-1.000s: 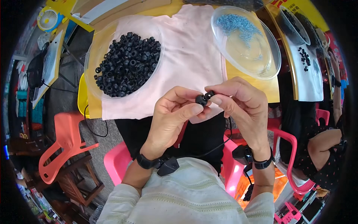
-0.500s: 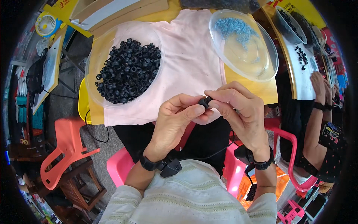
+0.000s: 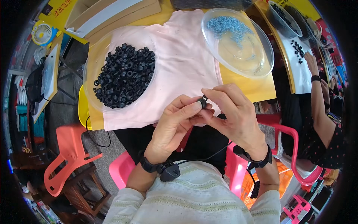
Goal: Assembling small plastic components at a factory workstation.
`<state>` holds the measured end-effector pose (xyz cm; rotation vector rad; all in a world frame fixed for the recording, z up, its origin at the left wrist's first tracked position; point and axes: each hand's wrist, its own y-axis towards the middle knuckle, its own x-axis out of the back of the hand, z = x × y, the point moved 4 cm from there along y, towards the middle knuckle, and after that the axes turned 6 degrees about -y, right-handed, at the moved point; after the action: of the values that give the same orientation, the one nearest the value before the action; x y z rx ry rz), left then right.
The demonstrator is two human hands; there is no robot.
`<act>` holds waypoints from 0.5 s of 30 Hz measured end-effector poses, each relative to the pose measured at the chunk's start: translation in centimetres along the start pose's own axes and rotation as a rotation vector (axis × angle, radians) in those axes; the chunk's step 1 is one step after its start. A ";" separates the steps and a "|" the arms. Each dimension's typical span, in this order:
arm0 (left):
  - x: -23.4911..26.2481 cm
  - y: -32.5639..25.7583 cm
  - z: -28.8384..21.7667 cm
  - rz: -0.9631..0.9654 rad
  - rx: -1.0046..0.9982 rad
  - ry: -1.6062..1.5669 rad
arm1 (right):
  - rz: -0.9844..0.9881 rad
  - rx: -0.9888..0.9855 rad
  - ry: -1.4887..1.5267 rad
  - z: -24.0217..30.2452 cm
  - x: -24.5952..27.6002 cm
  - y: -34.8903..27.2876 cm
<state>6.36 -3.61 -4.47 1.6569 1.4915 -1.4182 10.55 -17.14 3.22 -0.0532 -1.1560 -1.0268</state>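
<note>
"The right hand's [image 3: 236,114] thumb and forefinger have parted."
"And from the left?"
"Left hand [image 3: 172,121]: thumb and forefinger pinching a black plastic fitting [image 3: 202,103] at their tips; beyond the right fingers, a clear tray [image 3: 238,61]."

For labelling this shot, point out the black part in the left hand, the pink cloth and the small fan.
Black part [image 3: 202,102]: head view, middle of its dark body.
Pink cloth [image 3: 178,65]: head view, bare middle area.
Small fan [image 3: 41,34]: head view, centre of its round front.
</note>
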 end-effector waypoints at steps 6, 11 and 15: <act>-0.4 0.0 0.3 -0.005 0.009 0.062 | 0.008 -0.077 0.078 -0.4 -0.1 -0.2; -0.7 0.5 -0.2 0.004 0.056 0.123 | 0.014 -0.101 0.129 -1.1 0.0 0.0; -0.1 0.6 -0.2 0.026 0.019 0.166 | 0.014 -0.093 0.154 -1.3 -0.1 0.4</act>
<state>7.05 -3.62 -4.48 1.8371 1.5434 -1.3126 11.80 -17.53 2.77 -0.0547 -0.9670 -1.0530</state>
